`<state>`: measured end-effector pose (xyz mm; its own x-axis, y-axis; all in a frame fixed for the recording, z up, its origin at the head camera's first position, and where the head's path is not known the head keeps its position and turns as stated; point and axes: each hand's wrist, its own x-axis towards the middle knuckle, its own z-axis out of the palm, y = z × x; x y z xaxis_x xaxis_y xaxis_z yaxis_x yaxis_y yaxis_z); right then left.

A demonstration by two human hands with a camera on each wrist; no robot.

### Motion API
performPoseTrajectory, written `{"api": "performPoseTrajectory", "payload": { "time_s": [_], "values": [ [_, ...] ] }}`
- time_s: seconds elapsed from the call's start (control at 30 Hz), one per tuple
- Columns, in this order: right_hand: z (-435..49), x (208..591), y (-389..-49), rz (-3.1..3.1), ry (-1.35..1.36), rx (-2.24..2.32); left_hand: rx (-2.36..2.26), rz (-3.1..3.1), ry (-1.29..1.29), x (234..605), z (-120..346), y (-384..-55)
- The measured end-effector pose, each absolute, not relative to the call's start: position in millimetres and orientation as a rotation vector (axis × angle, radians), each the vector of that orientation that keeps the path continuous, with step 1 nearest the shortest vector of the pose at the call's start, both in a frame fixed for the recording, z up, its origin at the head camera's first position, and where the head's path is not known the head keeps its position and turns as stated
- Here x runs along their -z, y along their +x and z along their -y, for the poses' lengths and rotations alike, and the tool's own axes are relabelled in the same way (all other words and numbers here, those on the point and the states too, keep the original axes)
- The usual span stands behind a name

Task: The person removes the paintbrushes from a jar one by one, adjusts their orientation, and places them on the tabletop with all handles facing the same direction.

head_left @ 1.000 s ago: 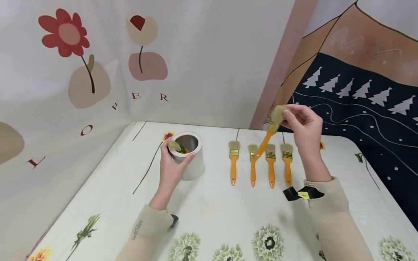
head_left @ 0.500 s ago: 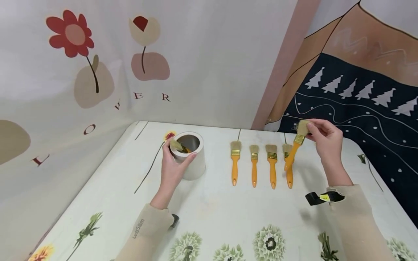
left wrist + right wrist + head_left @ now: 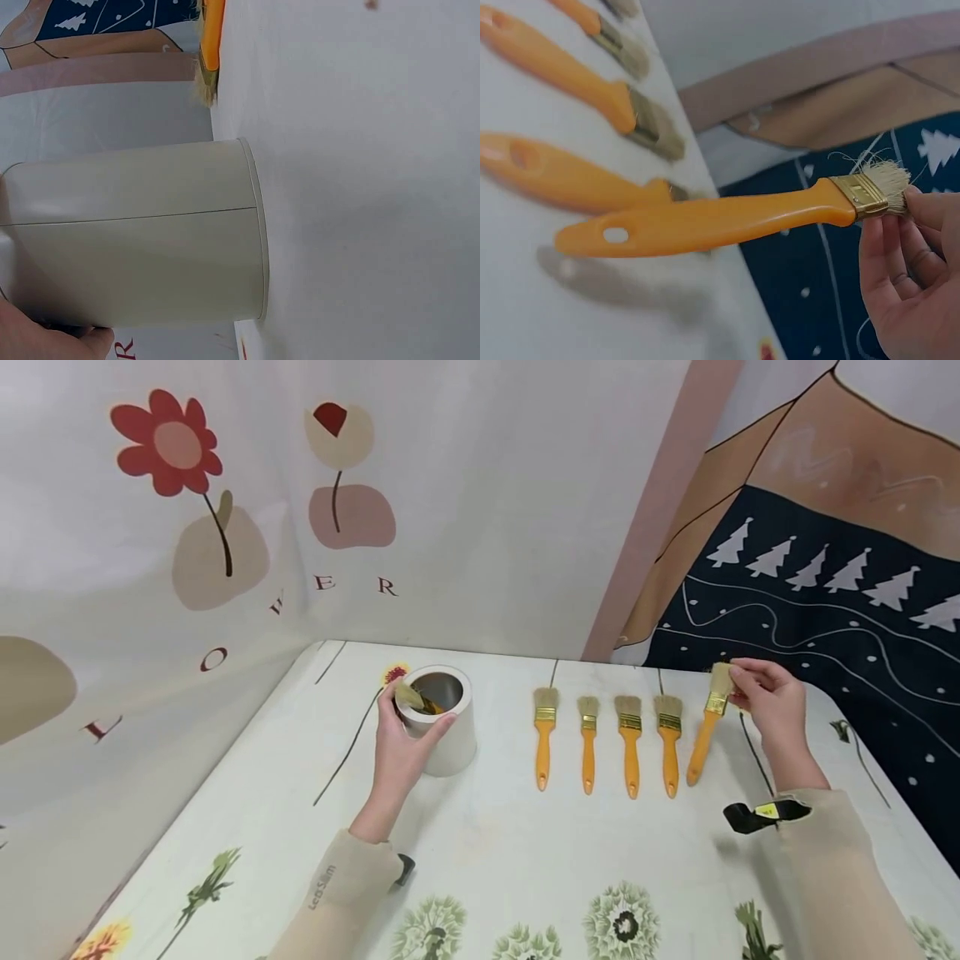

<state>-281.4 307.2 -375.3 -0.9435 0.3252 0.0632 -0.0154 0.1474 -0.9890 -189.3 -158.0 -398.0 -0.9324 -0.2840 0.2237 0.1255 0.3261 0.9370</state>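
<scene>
My right hand (image 3: pixel 776 706) pinches a paintbrush (image 3: pixel 707 727) by its bristles, the orange handle slanting down to the left just over the table. In the right wrist view, thumb and fingers press the pale bristles of this paintbrush (image 3: pixel 727 221) near the gold ferrule. My left hand (image 3: pixel 405 752) grips a white cylindrical container (image 3: pixel 453 743) at its rim, fingers on the left and thumb at the front. Inside the container leans another brush (image 3: pixel 410 697), bristles up against the rim; its handle is mostly hidden. The left wrist view shows the container's side (image 3: pixel 135 232) standing on the table.
Several orange-handled paintbrushes lie in a row, bristles away from me, from the leftmost brush (image 3: pixel 543 735) to the rightmost brush (image 3: pixel 670 743), left of the held one. A flower-printed cloth covers the table (image 3: pixel 495 852). Printed curtains (image 3: pixel 487 510) hang behind it.
My right hand has moved right and downward with the paintbrush, from above the row to beyond its right end. The left hand stays on the container.
</scene>
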Motion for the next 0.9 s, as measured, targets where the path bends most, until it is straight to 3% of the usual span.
{"api": "performPoseTrajectory", "payload": {
  "time_s": [0.33,0.63,0.9],
  "values": [
    [-354.0,446.6,-324.4,2.378,-0.392,-1.793,1.638,2.255,0.137,398.9,157.6,-189.2],
    [-327.7,422.4,-300.8,2.454,-0.477,-1.838,1.635,2.24,0.137,398.9,157.3,-187.6],
    [-327.9,428.6,-302.0,2.457,-0.522,-1.89,1.631,2.245,0.148,399.3,156.4,-188.8]
  ]
}}
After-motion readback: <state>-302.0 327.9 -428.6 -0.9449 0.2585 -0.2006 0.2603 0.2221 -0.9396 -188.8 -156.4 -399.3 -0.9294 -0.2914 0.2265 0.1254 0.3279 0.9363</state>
